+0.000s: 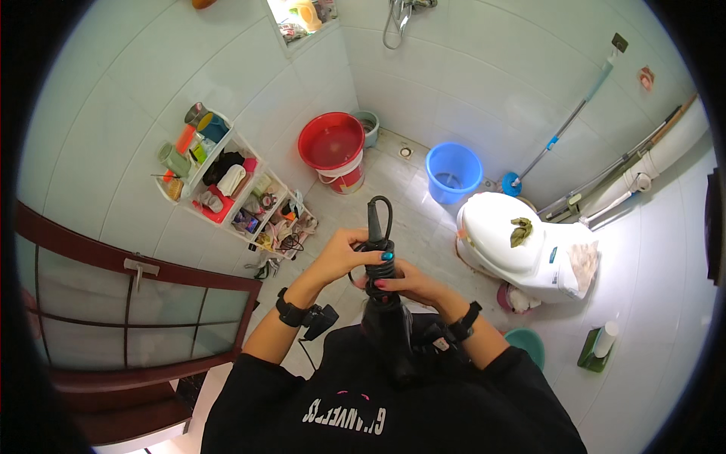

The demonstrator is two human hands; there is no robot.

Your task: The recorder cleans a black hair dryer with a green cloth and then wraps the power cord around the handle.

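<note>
A black hair dryer [388, 329] is held upright close to my chest, its body against my black shirt. Its power cord [379, 288] is wound in several coils around the handle, and a loop [388, 213] of it rises at the top beside the cord's sleeve. My left hand [347, 256] grips the upper coils from the left, thumb across the front. Lower down, my right hand [418, 282] wraps the coiled handle from the right. The fingers behind the handle are partly hidden.
A white shelf rack [229, 218] full of toiletries and cloths stands left, beyond a brown-framed glazed door [127, 318]. Ahead are a red basin [332, 141] of water on a bucket and a blue bucket [454, 170]. A white toilet [502, 227] and a mop [553, 142] are right.
</note>
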